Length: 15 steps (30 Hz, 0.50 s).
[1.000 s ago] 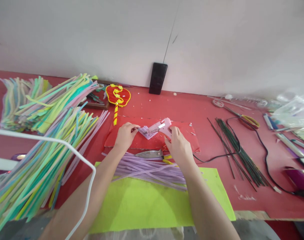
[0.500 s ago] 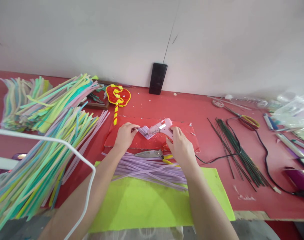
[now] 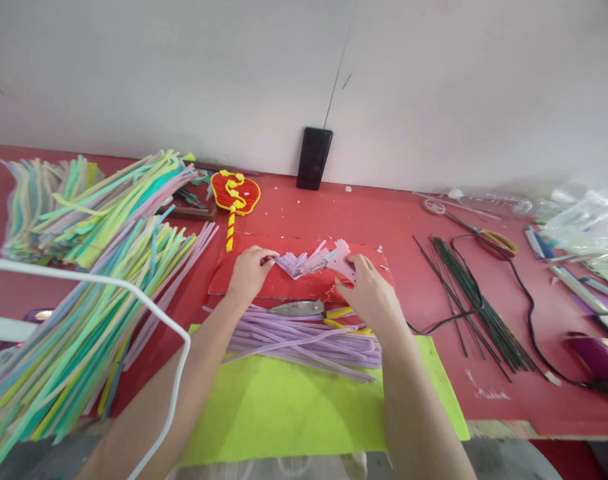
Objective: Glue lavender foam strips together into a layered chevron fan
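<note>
My left hand (image 3: 251,272) is closed in a pinch at the left end of a zigzag-shaped piece of lavender pipe cleaners (image 3: 293,264). My right hand (image 3: 374,290) is wrapped round the grip of a pink hot glue gun (image 3: 334,259), whose nozzle points left towards the lavender piece. Both are over a red board (image 3: 254,288). Below the board, loose lavender pipe cleaners (image 3: 299,343) lie in a heap with yellow-handled pliers (image 3: 304,308) on top, partly on a lime-green sheet (image 3: 284,413).
Bundles of pastel pipe cleaners (image 3: 99,313) spread on the left, crossed by a white cable (image 3: 129,283). A red and yellow fan (image 3: 235,193) lies behind the board. A phone (image 3: 315,159) leans on the wall. Dark green stems (image 3: 477,300), scissors (image 3: 489,240) and a black cord (image 3: 529,300) are right.
My right hand and the glue gun have shifted slightly right, and the nozzle has drawn back from the lavender piece. My left hand has stayed nearly still.
</note>
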### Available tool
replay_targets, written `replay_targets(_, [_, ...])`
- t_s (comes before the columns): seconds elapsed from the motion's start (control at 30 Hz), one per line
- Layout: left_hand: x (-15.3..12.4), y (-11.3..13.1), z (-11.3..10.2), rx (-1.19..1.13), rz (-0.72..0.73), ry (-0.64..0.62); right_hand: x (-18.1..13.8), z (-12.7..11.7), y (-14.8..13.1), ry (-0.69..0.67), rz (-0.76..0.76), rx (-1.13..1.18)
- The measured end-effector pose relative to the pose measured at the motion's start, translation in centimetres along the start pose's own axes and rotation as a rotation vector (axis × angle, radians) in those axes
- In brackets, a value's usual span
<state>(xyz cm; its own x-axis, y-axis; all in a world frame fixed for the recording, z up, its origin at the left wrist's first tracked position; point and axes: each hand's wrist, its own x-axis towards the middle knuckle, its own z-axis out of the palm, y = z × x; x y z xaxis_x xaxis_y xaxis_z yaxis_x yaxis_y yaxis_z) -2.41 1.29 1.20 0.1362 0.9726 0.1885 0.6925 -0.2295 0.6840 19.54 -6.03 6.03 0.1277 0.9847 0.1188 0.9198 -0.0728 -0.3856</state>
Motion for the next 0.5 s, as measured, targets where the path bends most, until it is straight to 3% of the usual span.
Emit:
replay_targets(0.13, [0.0, 0.0, -0.1, -0.043, -0.013, 0.011, 1.3, 0.3, 2.1, 0.037, 0.112, 0.132])
replay_targets(0.3, [0.0, -0.1, -0.4, -0.086, -0.015, 0.021, 3.2, 2.3, 5.3, 0.173, 0.329, 0.049])
replay_targets(0.5, [-0.1, 0.3, -0.3, 0.012, 0.129, 0.042, 3.4, 3.2, 7.1, 0.216, 0.333, -0.108])
